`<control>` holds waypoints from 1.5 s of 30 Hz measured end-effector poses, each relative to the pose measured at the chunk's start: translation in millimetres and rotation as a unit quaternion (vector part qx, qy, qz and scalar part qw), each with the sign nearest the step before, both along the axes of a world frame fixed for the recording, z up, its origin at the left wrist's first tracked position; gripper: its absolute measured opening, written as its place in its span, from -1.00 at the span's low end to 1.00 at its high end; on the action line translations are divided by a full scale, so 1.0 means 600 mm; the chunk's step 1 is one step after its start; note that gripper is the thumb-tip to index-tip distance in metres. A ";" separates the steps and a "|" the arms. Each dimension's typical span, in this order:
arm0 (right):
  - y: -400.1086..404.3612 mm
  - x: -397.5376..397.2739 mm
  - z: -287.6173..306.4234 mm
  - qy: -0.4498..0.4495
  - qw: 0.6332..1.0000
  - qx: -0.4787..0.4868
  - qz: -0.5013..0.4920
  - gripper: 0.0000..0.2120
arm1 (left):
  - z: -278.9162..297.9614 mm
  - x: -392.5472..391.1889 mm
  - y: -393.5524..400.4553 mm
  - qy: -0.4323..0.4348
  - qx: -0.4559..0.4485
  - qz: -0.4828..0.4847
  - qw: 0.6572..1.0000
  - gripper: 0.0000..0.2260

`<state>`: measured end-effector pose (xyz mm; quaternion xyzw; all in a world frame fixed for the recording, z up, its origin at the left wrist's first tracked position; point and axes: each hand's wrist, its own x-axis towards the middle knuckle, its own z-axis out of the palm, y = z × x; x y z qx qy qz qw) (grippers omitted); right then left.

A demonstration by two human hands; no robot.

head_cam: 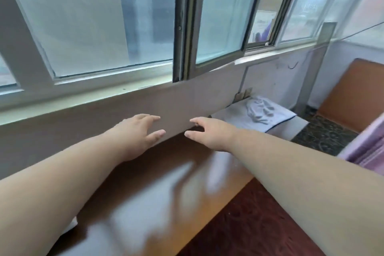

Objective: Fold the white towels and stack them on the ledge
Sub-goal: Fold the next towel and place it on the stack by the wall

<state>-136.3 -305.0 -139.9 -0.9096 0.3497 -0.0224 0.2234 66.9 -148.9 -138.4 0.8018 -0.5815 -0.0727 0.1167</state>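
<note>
Both my arms reach forward over a glossy brown wooden surface (158,189) below the window. My left hand (139,131) and my right hand (205,132) hover side by side near the wall, fingers spread and loosely extended, holding nothing. To the right, a crumpled white towel (259,110) lies on a flat white cloth with a dark edge (278,117) on a low white stand. The pale window ledge (83,100) runs along the wall above my hands. A small white patch (71,225) shows under my left forearm.
Sliding windows (220,16) fill the upper view, one pane partly open. A brown headboard-like panel (353,93) stands at right, pink fabric (365,151) beside it. Dark speckled floor (324,137) lies between the stand and the pink fabric.
</note>
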 end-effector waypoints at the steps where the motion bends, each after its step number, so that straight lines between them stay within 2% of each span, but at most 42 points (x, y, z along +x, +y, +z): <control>1: -0.018 -0.049 0.012 0.000 1.000 -0.012 -0.009 -0.29 | 0.010 -0.048 -0.031 -0.004 -0.012 -0.017 1.000 -0.40; 7: -0.134 -0.349 0.040 -0.009 0.995 -0.052 -0.088 -0.29 | 0.036 -0.324 -0.196 0.000 -0.052 -0.067 0.996 -0.43; 10: -0.190 -0.469 0.049 -0.043 0.988 -0.050 -0.143 -0.28 | 0.031 -0.429 -0.261 0.022 -0.066 -0.069 0.995 -0.45; 17: -0.296 -0.612 0.033 -0.100 0.970 -0.061 -0.212 -0.28 | -0.006 -0.555 -0.383 0.031 -0.059 -0.063 0.996 -0.42; 25: -0.407 -0.622 -0.061 -0.090 0.966 -0.044 -0.237 -0.26 | -0.087 -0.564 -0.559 0.040 -0.031 -0.056 0.997 -0.39; 36: -0.698 -0.535 -0.104 -0.076 0.963 -0.038 -0.256 -0.31 | -0.135 -0.508 -0.893 0.057 -0.029 -0.072 0.995 -0.40; 41: -0.806 -0.485 -0.154 -0.065 0.965 0.014 -0.252 -0.31 | -0.182 -0.478 -0.958 -0.013 -0.007 -0.074 0.997 -0.43; 45: -0.893 -0.440 -0.196 -0.053 0.974 0.037 -0.219 -0.30 | -0.214 -0.457 -1.021 -0.028 0.022 -0.064 0.997 -0.43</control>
